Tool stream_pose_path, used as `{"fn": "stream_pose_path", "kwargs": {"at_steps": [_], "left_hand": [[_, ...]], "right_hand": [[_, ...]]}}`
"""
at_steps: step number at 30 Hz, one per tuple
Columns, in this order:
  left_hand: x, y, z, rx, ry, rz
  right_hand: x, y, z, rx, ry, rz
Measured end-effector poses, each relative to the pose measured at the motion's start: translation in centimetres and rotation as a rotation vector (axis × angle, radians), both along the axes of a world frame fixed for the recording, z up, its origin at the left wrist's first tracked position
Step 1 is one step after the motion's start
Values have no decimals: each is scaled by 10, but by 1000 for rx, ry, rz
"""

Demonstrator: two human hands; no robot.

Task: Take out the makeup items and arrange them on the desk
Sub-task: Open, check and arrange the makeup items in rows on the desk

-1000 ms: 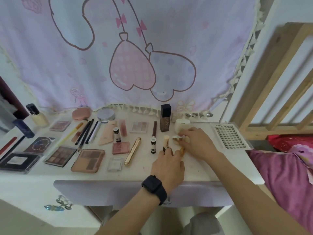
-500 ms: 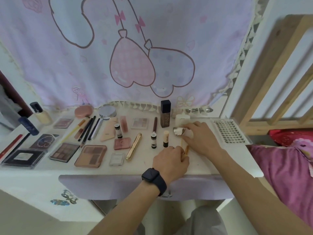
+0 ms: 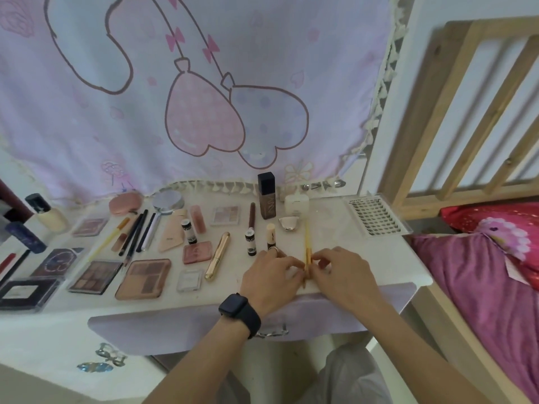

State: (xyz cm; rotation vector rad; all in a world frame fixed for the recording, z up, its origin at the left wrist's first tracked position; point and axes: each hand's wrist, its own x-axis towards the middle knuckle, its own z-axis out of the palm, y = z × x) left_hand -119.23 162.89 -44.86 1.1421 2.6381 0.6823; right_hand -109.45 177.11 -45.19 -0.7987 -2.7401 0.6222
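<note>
Many makeup items lie spread on the white desk (image 3: 364, 258). My left hand (image 3: 271, 275) and my right hand (image 3: 341, 272) meet near the desk's front edge and both pinch the lower end of a thin yellow pencil (image 3: 307, 243), which lies pointing away from me. Just beyond it sits a small silver curved piece (image 3: 288, 223). Left of my hands stand a cream lipstick tube (image 3: 271, 237) and a small black-and-white tube (image 3: 250, 241). A gold tube (image 3: 217, 256), a peach palette (image 3: 144, 279) and a brown foundation bottle (image 3: 266, 196) lie further left and behind.
A clear lash case (image 3: 376, 217) lies at the desk's right end, a white box (image 3: 296, 205) behind the pencil. Dark palettes (image 3: 27, 291) and bottles (image 3: 46, 214) fill the left side. A purple drawer front (image 3: 186, 330) is below. A wooden bed frame (image 3: 466, 112) and pink bedding (image 3: 481, 287) are at right.
My right hand let go of the silver piece, which now rests on the desk, and came back toward me. Both hands now pinch the yellow pencil.
</note>
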Motion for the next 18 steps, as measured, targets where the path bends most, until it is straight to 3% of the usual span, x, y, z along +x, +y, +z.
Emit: {"fn": "stream_pose_path", "kwargs": {"at_steps": [11, 18], "left_hand": [[8, -2, -2, -40, 215, -60], [4, 2, -6, -12, 216, -55]], "right_hand": [[21, -1, -7, 37, 66, 84], [29, 5, -5, 5, 74, 105]]}}
